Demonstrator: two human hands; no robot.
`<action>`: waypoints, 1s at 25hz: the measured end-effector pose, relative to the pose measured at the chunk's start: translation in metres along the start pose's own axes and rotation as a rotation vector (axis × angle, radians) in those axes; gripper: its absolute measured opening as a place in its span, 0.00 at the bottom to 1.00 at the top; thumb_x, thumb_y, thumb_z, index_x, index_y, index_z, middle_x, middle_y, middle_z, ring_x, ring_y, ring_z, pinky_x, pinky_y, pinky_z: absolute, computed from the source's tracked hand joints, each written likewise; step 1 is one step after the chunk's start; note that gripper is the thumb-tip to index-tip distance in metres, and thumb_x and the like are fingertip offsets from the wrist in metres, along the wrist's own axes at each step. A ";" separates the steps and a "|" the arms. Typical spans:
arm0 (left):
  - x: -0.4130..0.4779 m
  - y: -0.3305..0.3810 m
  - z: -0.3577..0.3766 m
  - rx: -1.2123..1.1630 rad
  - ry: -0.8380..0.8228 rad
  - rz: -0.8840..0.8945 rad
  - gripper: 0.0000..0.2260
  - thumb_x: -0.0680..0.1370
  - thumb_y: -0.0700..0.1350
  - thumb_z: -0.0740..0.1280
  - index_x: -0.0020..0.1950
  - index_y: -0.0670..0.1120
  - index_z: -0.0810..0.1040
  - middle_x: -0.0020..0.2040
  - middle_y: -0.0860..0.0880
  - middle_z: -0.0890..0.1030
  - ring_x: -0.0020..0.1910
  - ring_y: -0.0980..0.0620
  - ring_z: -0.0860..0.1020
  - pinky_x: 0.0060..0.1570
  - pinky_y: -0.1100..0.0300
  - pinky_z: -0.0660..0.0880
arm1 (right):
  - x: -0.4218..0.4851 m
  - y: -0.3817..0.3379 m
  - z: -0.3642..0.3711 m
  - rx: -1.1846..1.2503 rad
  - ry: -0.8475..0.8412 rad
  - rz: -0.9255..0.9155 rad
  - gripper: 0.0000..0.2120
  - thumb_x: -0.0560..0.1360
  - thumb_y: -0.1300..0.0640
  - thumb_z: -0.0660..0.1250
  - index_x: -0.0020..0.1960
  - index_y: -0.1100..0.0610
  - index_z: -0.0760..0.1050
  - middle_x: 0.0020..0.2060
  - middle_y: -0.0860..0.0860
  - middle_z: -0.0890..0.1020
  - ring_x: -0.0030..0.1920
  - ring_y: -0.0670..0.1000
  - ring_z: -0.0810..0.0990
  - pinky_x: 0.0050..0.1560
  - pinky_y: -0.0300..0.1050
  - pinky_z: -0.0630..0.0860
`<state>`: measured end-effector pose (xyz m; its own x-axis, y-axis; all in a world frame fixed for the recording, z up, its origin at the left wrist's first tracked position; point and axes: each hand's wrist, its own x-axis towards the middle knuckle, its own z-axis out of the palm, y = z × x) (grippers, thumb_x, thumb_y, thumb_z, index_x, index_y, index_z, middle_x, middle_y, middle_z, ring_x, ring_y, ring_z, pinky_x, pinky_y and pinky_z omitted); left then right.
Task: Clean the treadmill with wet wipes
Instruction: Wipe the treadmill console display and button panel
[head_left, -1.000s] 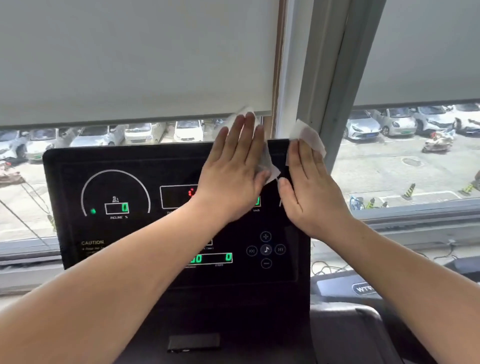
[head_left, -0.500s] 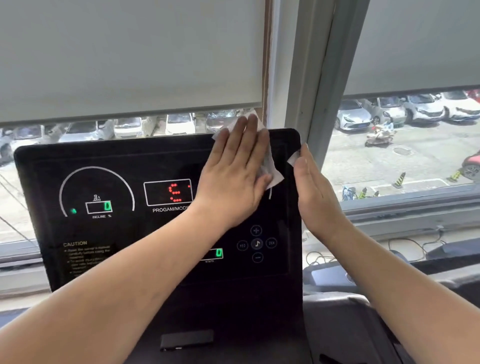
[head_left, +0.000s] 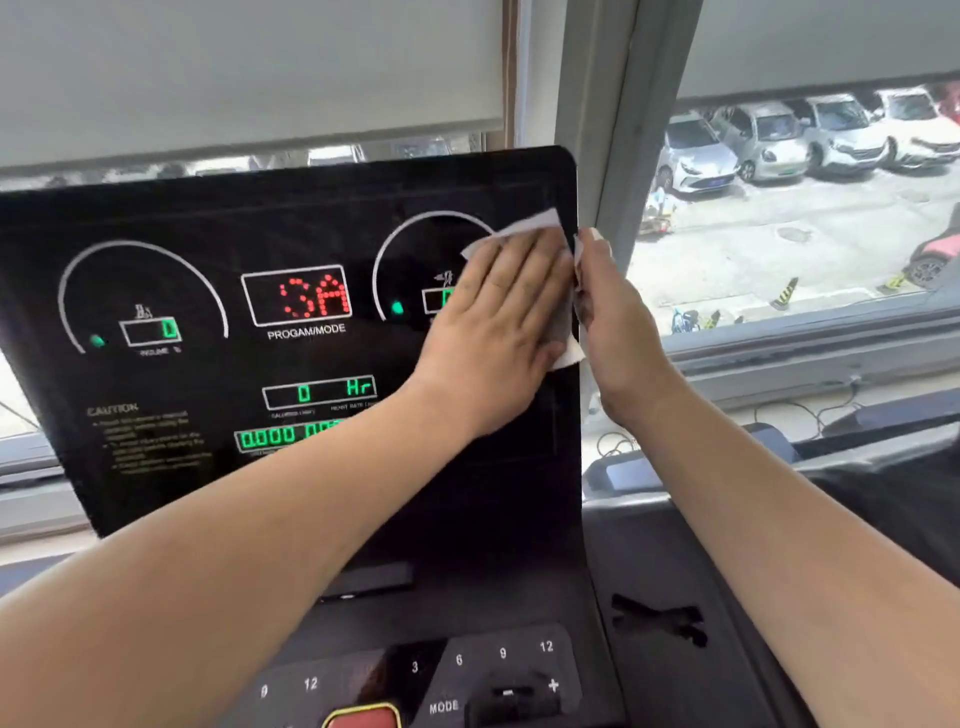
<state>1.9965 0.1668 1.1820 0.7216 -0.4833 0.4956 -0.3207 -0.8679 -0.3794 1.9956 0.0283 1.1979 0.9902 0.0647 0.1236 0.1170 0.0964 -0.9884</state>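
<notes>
Two bare hands meet at the right side of a treadmill console (head_left: 291, 208). The left hand (head_left: 498, 332), fingers straight, presses a white wet wipe (head_left: 530, 224) flat against the lit display. The right hand (head_left: 615, 322), fingers also extended, rests along the panel's right edge. Parked cars (head_left: 769, 140) show through the window behind.

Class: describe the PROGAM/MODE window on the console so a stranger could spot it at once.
Start at the black treadmill console. In its upper middle, between the two white arc gauges, sits a white-framed window. It alone shows red dots; the other readouts glow green.
</notes>
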 end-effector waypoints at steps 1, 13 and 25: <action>-0.009 0.009 0.005 0.004 -0.029 0.071 0.34 0.84 0.58 0.51 0.83 0.41 0.46 0.83 0.41 0.47 0.82 0.41 0.45 0.80 0.44 0.45 | -0.006 0.006 -0.001 0.006 -0.006 -0.003 0.25 0.86 0.39 0.51 0.70 0.50 0.77 0.64 0.45 0.82 0.67 0.41 0.77 0.75 0.46 0.67; -0.044 0.038 0.015 0.041 -0.142 0.165 0.32 0.85 0.57 0.48 0.83 0.41 0.42 0.83 0.41 0.44 0.82 0.42 0.43 0.80 0.45 0.41 | -0.076 0.102 -0.017 -0.102 0.079 0.205 0.23 0.83 0.39 0.54 0.67 0.48 0.78 0.63 0.45 0.82 0.66 0.45 0.77 0.73 0.51 0.67; -0.090 0.061 0.039 -0.014 -0.089 0.152 0.28 0.85 0.49 0.49 0.83 0.40 0.46 0.83 0.42 0.49 0.82 0.41 0.48 0.80 0.45 0.41 | -0.119 0.116 -0.018 -0.368 0.125 0.186 0.13 0.82 0.59 0.61 0.41 0.48 0.73 0.29 0.39 0.71 0.34 0.41 0.67 0.34 0.31 0.65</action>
<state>1.9361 0.1615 1.0840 0.7155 -0.5975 0.3620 -0.4383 -0.7874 -0.4335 1.8930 0.0137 1.0666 0.9959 -0.0757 -0.0488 -0.0674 -0.2680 -0.9611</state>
